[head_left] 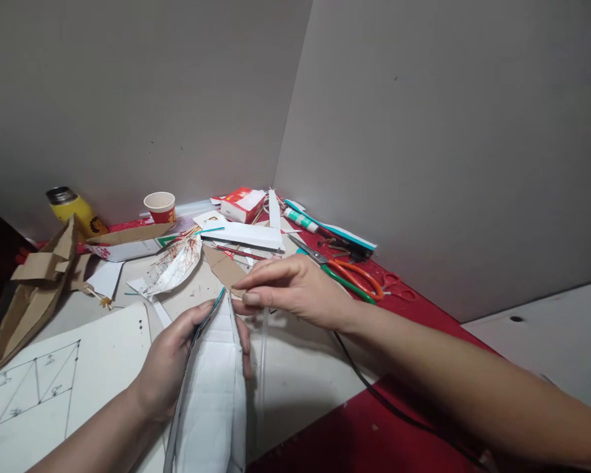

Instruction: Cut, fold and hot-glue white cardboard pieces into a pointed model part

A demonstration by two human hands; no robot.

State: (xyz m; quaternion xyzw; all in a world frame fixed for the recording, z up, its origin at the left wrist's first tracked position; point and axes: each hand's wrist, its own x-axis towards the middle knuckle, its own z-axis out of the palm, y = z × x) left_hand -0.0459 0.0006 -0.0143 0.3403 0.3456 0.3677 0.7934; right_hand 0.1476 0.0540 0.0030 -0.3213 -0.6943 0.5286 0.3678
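A white cardboard boat shape (211, 381) with folded-up sides points away from me, its narrow tip farthest off. My left hand (162, 368) is wrapped round it from below, thumb on the left side and fingertips showing at the right side. A thin teal strip (219, 301) runs along the left edge near the tip. My right hand (295, 289) is beside the tip, thumb and forefinger drawn together in a pinch. Whatever lies between those fingertips is too small or hidden to make out.
Orange- and green-handled scissors (354, 279) lie right of centre. A black cable (374, 391) crosses the red surface. Behind are a paper cup (160, 207), a yellow bottle (76, 211), and paper scraps. At left are a brown cardboard boat (34, 295) and a drawn sheet (103, 355).
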